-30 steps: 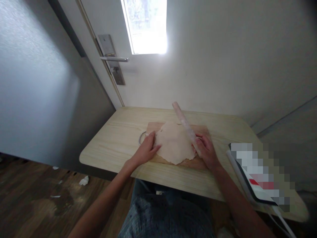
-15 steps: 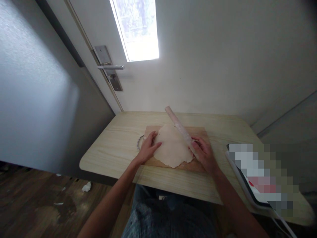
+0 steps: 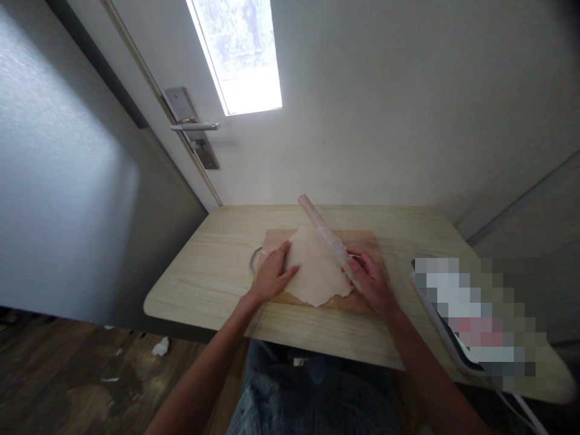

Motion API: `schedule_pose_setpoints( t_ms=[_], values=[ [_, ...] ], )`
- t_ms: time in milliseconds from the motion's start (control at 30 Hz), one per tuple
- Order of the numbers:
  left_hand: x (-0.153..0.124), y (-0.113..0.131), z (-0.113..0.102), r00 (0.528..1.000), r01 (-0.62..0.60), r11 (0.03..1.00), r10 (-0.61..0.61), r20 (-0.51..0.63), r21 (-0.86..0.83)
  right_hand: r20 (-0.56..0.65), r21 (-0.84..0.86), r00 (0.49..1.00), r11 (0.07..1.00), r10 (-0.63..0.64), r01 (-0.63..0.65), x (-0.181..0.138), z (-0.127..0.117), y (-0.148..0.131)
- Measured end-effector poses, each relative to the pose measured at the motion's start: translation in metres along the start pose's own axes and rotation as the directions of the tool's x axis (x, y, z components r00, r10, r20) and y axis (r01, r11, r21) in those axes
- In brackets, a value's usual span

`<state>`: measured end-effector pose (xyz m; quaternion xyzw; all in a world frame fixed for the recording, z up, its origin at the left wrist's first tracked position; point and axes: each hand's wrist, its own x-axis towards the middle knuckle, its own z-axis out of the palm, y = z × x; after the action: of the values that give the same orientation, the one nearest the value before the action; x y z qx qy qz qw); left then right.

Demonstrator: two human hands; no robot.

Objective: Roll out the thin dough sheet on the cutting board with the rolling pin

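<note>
A thin sheet of pale dough (image 3: pixel 315 269) lies spread on a wooden board (image 3: pixel 362 241). My left hand (image 3: pixel 272 275) rests flat on the dough's left edge, fingers stretched out. A floured rolling pin (image 3: pixel 322 232) lies at a slant across the dough's right side, its far end pointing toward the wall. My right hand (image 3: pixel 371 281) is closed around the pin's near end.
The board sits on a light wooden table (image 3: pixel 212 266) against a white wall. A metal ring (image 3: pixel 252 261) shows at the board's left end. A blurred flat device (image 3: pixel 466 320) lies at the table's right. A door with a lever handle (image 3: pixel 194 127) stands at left.
The view has shifted a little. The rolling pin's far end has edged leftward over the dough, and both hands stay in their places.
</note>
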<state>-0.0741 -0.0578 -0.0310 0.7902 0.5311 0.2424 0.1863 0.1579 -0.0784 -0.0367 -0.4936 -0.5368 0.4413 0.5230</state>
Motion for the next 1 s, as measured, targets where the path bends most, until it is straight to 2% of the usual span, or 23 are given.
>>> schedule_pose_setpoints(
  t_ms=[133, 400, 600, 700, 867, 1000],
  values=[
    [0.003, 0.002, -0.002, 0.999, -0.008, 0.999, 0.005, 0.044, 0.049, 0.002, -0.019, 1.000, 1.000, 0.006, -0.006, 0.000, 0.000, 0.001],
    [0.007, 0.002, -0.005, 0.998, -0.031, 0.997, 0.028, 0.055, 0.067, -0.004, -0.027, 1.000, 1.000, 0.005, -0.005, 0.000, 0.001, -0.001],
    [0.015, 0.011, -0.012, 0.994, -0.087, 0.968, 0.070, 0.080, 0.234, -0.023, -0.035, 0.999, 0.999, 0.024, -0.024, 0.000, 0.003, -0.006],
    [0.019, 0.011, -0.009, 0.991, -0.131, 0.948, 0.117, 0.064, 0.291, -0.027, -0.042, 0.999, 0.999, 0.022, -0.023, -0.001, 0.003, -0.005],
    [0.017, -0.002, 0.005, 0.989, -0.131, 0.965, 0.143, -0.035, 0.229, -0.021, -0.038, 0.999, 0.998, 0.040, -0.041, -0.002, 0.002, -0.002],
    [0.014, -0.006, 0.009, 0.985, -0.149, 0.978, 0.160, -0.068, 0.149, -0.027, -0.054, 1.000, 0.998, 0.010, -0.012, -0.003, 0.001, -0.003]
  ],
)
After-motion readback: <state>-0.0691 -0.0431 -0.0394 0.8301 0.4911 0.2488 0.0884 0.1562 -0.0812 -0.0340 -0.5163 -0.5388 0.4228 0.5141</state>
